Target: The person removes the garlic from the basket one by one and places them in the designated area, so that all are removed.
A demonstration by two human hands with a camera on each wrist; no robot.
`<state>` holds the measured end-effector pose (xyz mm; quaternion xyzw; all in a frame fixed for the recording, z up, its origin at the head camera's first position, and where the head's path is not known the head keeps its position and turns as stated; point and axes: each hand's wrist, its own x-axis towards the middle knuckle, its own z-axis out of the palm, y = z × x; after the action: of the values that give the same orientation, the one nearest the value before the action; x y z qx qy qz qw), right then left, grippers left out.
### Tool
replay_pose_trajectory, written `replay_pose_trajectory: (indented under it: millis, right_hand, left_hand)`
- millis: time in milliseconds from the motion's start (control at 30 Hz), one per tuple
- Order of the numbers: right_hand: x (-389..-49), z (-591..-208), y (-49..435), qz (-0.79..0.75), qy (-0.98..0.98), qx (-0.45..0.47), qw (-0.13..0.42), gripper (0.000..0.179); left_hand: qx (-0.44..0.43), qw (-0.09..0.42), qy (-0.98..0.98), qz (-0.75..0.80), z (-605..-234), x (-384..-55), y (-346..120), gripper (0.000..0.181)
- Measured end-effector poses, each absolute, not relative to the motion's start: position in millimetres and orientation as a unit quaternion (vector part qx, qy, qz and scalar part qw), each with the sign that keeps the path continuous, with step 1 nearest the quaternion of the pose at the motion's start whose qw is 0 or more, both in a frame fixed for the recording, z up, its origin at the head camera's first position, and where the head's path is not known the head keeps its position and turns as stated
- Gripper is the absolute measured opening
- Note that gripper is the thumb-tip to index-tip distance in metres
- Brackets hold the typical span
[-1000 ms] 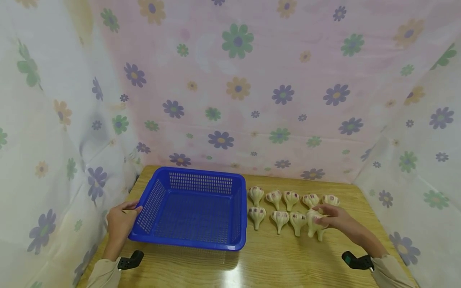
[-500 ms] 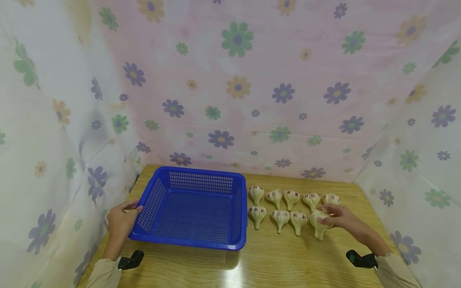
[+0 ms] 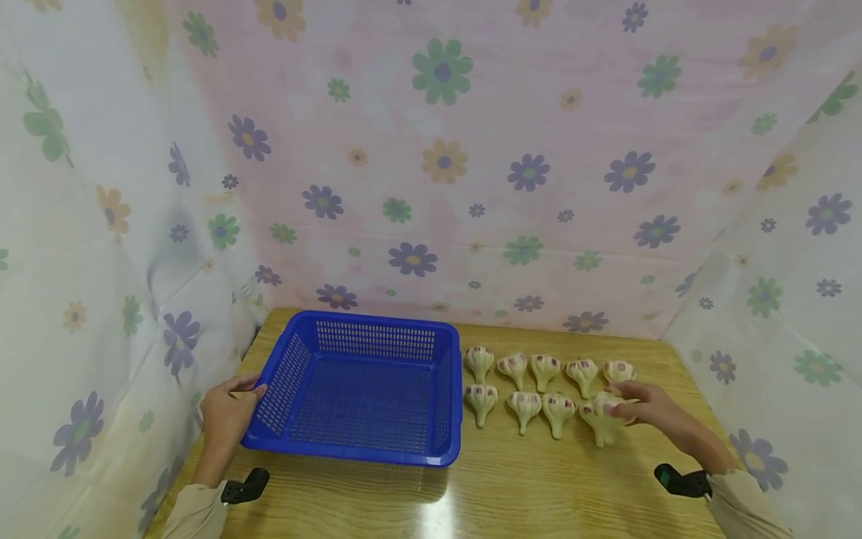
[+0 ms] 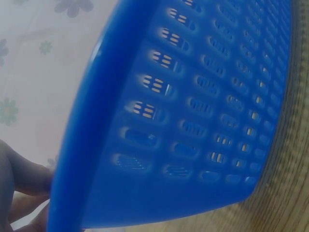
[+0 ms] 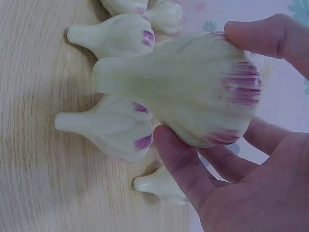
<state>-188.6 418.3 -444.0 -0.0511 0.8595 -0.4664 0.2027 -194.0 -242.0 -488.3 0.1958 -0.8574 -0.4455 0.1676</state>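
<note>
A blue plastic basket (image 3: 350, 454) with slotted walls stands on the left half of the table. My left hand (image 3: 225, 419) pinches the left side of its rim; the left wrist view shows fingers (image 4: 29, 174) against the edge. In my right hand (image 3: 649, 412) is a garlic bulb (image 5: 178, 89), held between thumb and fingers around its wide, purple-streaked end. It hovers above another garlic bulb (image 5: 113, 128) lying on the table, partly covering it in the head view. The basket's inside shows only its bare floor.
Several more garlic bulbs (image 3: 524, 410) lie in two rows right of the basket, stems toward me. The wood-grain table (image 3: 512, 486) is bounded by a flowered cloth (image 3: 471, 247) at the back and both sides.
My right hand has moved slightly to the right, carrying the garlic bulb over the row's rightmost bulb. My left hand and the basket stay where they were.
</note>
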Motion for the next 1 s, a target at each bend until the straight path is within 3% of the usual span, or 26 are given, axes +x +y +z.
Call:
replay_pose_trajectory:
  millis: [267, 1000]
  right_hand:
    - [-193, -450, 432, -0.454, 0.866, -0.020, 0.209, 0.075]
    - [-195, -469, 463, -0.447, 0.867, 0.025, 0.218, 0.076]
  left_hand:
    - [0.191, 0.171, -0.860, -0.442, -484, -192, -242, 0.024]
    - [0.184, 0.176, -0.864, -0.434, -486, -192, -242, 0.024]
